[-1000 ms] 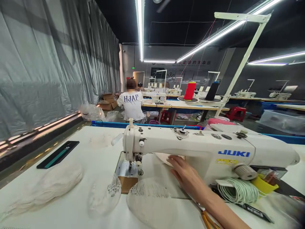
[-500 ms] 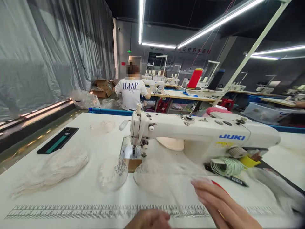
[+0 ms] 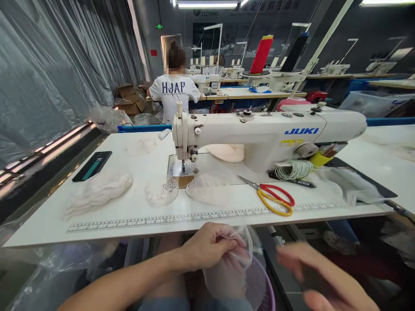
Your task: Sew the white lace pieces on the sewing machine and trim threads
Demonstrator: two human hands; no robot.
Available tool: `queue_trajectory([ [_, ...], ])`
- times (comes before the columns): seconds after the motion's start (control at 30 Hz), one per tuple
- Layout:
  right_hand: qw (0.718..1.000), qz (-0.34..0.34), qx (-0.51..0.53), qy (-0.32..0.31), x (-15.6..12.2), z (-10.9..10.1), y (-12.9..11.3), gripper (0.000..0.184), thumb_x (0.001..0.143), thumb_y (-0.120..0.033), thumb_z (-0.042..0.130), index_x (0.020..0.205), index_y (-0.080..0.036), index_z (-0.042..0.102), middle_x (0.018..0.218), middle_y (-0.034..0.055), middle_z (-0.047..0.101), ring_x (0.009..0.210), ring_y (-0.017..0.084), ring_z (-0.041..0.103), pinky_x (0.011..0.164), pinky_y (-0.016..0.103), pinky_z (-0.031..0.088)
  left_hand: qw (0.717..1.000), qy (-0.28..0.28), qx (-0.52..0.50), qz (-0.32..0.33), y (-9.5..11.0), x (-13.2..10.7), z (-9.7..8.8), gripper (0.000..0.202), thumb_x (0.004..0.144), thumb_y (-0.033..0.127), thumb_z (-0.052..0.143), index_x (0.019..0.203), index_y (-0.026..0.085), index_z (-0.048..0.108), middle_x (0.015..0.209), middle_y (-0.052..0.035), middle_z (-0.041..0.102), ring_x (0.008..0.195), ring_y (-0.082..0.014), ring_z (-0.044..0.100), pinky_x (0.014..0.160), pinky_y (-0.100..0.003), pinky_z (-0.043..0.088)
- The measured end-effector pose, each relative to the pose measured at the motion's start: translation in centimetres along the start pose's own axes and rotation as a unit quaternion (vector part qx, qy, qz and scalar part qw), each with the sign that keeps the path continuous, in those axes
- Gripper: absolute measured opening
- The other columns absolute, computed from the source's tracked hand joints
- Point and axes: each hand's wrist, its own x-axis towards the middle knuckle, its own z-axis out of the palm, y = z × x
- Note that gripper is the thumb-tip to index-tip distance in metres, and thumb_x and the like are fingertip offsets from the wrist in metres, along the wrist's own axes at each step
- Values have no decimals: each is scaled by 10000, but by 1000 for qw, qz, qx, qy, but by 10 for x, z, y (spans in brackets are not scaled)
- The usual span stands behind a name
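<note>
My left hand [image 3: 210, 247] is closed on a piece of sheer white fabric [image 3: 225, 276], which hangs down in front of the table edge over my lap. To the right of it, my right hand [image 3: 319, 274] is apart from the fabric, blurred, with thumb and fingers spread and nothing visible in them. Scissors [image 3: 275, 198] with one red and one yellow handle lie on the table above my hands. Two sheer pieces, a small lacy one [image 3: 162, 191] and a rounded one [image 3: 207, 188], lie in front of the white sewing machine [image 3: 233, 129].
A stack of pale lace pieces [image 3: 100, 190] and a dark phone-like slab [image 3: 92, 166] lie at left. A ruler strip [image 3: 155, 220] runs along the table front. Pale green cord [image 3: 293, 169] lies under the machine's right end. A purple-rimmed bin [image 3: 270, 287] stands below. A person [image 3: 175, 93] sits ahead.
The view has tilted down. The sheer fabric has come off the tabletop into my left hand below the edge, uncovering the scissors. My right hand has moved off the table, to the right.
</note>
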Motion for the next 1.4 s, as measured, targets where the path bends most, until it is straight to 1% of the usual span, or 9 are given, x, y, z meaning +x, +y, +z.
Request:
queue_trajectory([
  [0.07, 999, 41, -3, -19, 20, 7, -1, 696, 751, -657, 563, 1306, -253, 452, 1176, 114, 583, 966, 238, 613, 833, 315, 509, 993, -45, 106, 8, 2, -10, -4, 236, 847, 300, 488, 830, 120, 639, 679, -37, 638, 562, -127, 608, 547, -212, 474],
  [0.13, 985, 57, 69, -145, 41, 22, -2, 779, 721, -641, 618, 1347, -228, 410, 1239, 110, 556, 1078, 248, 560, 921, 340, 456, 977, -67, 199, 29, 4, -20, -7, 222, 844, 226, 457, 766, 121, 636, 628, -23, 613, 556, -122, 595, 543, -194, 455],
  [0.23, 954, 94, 141, -248, 60, 46, 0, 391, 802, -524, 608, 1010, -192, 628, 901, 29, 662, 833, 174, 609, 751, 256, 482, 967, -28, 254, 16, 2, -34, -14, 205, 835, 187, 437, 740, 129, 610, 571, -7, 593, 525, -114, 584, 533, -182, 437],
  [0.33, 953, 123, 146, -237, 60, 61, 2, 336, 895, -461, 494, 747, -172, 579, 626, -23, 562, 585, 111, 523, 537, 199, 414, 979, 15, 196, -55, -7, -47, -20, 209, 847, 296, 472, 806, 132, 596, 579, -5, 600, 491, -120, 588, 496, -189, 428],
  [0.47, 943, 137, 166, -252, 53, 64, 0, 330, 931, -442, 429, 767, -180, 542, 583, -39, 534, 531, 97, 499, 497, 191, 383, 990, 29, 91, -104, -19, -58, -27, 275, 789, 385, 566, 855, 121, 608, 623, -18, 617, 506, -131, 591, 511, -221, 447],
  [0.97, 955, 124, 112, -247, 59, 63, -7, 348, 939, -447, 384, 734, -205, 529, 603, -2, 619, 536, 135, 550, 520, 240, 429, 984, 80, 143, -67, -18, -86, -36, 178, 770, 246, 569, 838, 110, 663, 621, 2, 622, 594, -110, 558, 596, -199, 434],
  [1.13, 957, 109, 36, -265, 26, 72, 20, 291, 942, -412, 400, 771, -224, 541, 606, -18, 621, 573, 147, 596, 546, 233, 440, 975, 106, 185, -54, -17, -89, -35, 201, 798, 274, 538, 845, 118, 657, 669, -10, 641, 631, -118, 575, 593, -190, 418],
  [1.27, 957, 99, -136, -235, -29, 122, 51, 160, 845, -268, 559, 997, -246, 603, 872, 42, 698, 726, 220, 669, 567, 274, 459, 956, 118, 265, -43, -16, -87, -36, 179, 783, 253, 532, 788, 129, 661, 736, -13, 643, 697, -134, 575, 634, -193, 407],
  [1.4, 949, 126, -204, -204, -65, 175, 64, 204, 721, -127, 674, 894, -235, 663, 987, 67, 667, 790, 238, 667, 607, 289, 481, 951, 108, 288, -30, -18, -83, -33, 184, 793, 267, 510, 784, 147, 650, 836, -27, 655, 824, -172, 585, 763, -217, 420],
])
